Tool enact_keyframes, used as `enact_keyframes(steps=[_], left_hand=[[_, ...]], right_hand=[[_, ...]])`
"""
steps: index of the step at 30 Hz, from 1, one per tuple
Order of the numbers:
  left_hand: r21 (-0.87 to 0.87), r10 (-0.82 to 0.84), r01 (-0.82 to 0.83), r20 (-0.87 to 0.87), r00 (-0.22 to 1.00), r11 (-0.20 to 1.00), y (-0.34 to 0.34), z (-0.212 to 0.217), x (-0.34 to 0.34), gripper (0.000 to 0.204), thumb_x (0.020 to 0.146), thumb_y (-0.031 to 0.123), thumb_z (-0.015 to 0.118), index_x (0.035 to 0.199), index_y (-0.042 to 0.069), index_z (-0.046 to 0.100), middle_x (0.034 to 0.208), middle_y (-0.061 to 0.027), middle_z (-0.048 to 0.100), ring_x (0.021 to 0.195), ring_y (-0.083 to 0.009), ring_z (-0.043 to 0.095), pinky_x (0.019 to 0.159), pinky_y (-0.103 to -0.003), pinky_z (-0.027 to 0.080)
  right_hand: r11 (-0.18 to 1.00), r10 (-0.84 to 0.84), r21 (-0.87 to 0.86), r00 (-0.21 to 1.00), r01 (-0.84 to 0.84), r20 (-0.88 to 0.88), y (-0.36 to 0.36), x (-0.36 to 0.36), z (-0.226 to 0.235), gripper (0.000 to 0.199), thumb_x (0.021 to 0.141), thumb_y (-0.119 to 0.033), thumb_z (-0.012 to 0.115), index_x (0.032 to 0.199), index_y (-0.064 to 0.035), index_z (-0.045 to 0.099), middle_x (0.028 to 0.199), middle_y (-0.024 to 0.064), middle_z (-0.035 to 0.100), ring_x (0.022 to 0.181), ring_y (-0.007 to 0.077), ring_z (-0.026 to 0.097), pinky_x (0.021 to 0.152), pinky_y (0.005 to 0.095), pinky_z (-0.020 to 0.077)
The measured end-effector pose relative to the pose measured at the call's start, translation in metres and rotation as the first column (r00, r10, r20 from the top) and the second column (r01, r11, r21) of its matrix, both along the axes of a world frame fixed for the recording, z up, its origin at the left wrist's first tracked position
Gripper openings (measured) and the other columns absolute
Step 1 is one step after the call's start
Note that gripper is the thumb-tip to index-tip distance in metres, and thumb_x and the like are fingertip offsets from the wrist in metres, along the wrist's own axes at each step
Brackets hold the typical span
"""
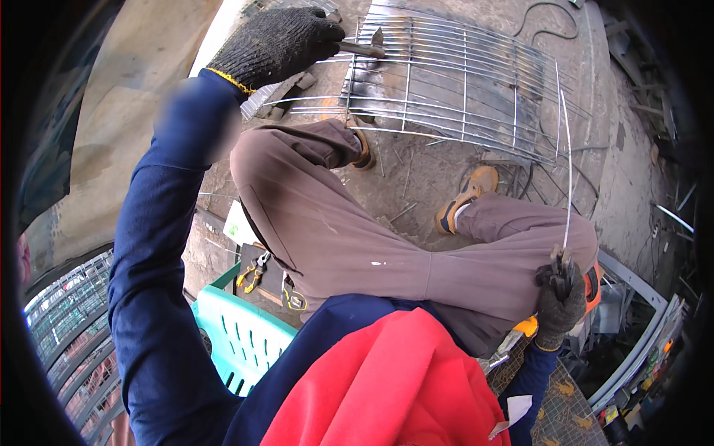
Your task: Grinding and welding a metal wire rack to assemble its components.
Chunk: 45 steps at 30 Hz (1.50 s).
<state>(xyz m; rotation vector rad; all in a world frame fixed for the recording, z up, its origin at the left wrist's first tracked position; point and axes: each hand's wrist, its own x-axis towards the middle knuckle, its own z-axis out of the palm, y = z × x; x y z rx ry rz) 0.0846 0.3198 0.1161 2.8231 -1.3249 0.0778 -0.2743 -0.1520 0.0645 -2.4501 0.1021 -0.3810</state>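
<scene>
Rough concrete floor [424, 186] spreads under a seated person, with a wire grid panel [461, 89] lying on it at about twelve o'clock from their knees. Up at eleven o'clock, the gloved left hand [271, 44] is wrapped tight around a hammer handle [361, 50]; the shaft sticks out past the fingers to three o'clock, its head resting on the grid's near-left wires. Down at four o'clock, the gloved right hand [558, 301] is clamped around pliers [561, 269], whose tip pinches a long thin wire rod [567, 163] rising toward twelve o'clock. A teal plastic crate [238, 334] sits at seven o'clock.
</scene>
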Motion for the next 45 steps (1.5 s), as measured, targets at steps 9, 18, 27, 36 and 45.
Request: enact_keyframes(steps=[9,18,27,36,45], left_hand=[[0.202,0.188,-0.143,-0.222,0.957,0.969,-0.037,0.049,0.002,0.023,0.088,0.031,0.060,0.092,0.012,0.072,0.084,-0.0153,0.068,0.080,-0.0334,0.066,0.072,-0.044,0.050],[0.262,0.119,-0.070,-0.176,0.977,0.963,-0.042,0.048,0.010,0.024,0.087,0.033,0.059,0.089,0.013,0.072,0.081,-0.0144,0.068,0.077,-0.0339,0.065,0.071,-0.044,0.050],[0.193,-0.016,0.030,-0.075,0.997,0.981,-0.060,0.049,0.012,0.019,0.077,0.028,0.063,0.076,0.010,0.069,0.071,-0.0150,0.064,0.068,-0.0347,0.064,0.061,-0.045,0.049],[0.301,0.000,-0.008,0.027,1.000,0.954,-0.067,0.051,0.009,0.024,0.076,0.032,0.063,0.071,0.009,0.070,0.066,-0.0162,0.064,0.064,-0.0359,0.064,0.060,-0.047,0.050],[0.337,0.061,-0.068,0.029,0.998,0.939,-0.077,0.056,0.002,0.031,0.079,0.037,0.063,0.076,0.007,0.072,0.070,-0.0172,0.066,0.068,-0.0368,0.066,0.063,-0.046,0.051]], right_hand=[[0.996,0.003,0.087,1.000,-0.005,0.019,0.002,-0.001,0.000,0.053,0.077,0.019,0.048,0.127,0.0061,0.054,0.102,0.0148,0.066,0.078,0.0194,0.065,0.069,0.0338,0.0550],[0.943,0.038,0.328,0.998,-0.050,0.042,0.012,0.004,0.003,0.063,0.070,0.022,0.040,0.129,0.0064,0.052,0.106,0.0175,0.066,0.079,0.0224,0.065,0.070,0.0352,0.0548],[0.999,-0.030,0.009,0.999,0.031,-0.026,-0.006,-0.008,-0.005,0.047,0.079,0.017,0.051,0.125,0.0068,0.054,0.108,0.0196,0.067,0.085,0.0244,0.068,0.072,0.0346,0.0563],[0.969,0.106,-0.224,0.994,-0.108,-0.022,0.008,0.017,0.015,0.044,0.075,0.008,0.069,0.119,0.0042,0.059,0.096,0.0129,0.070,0.084,0.0224,0.070,0.075,0.0322,0.0565],[0.863,0.347,-0.382,0.937,-0.332,-0.030,0.060,0.080,0.063,0.057,0.063,-0.016,0.080,0.116,-0.0022,0.064,0.089,0.0108,0.069,0.077,0.0283,0.067,0.067,0.0396,0.0522]])
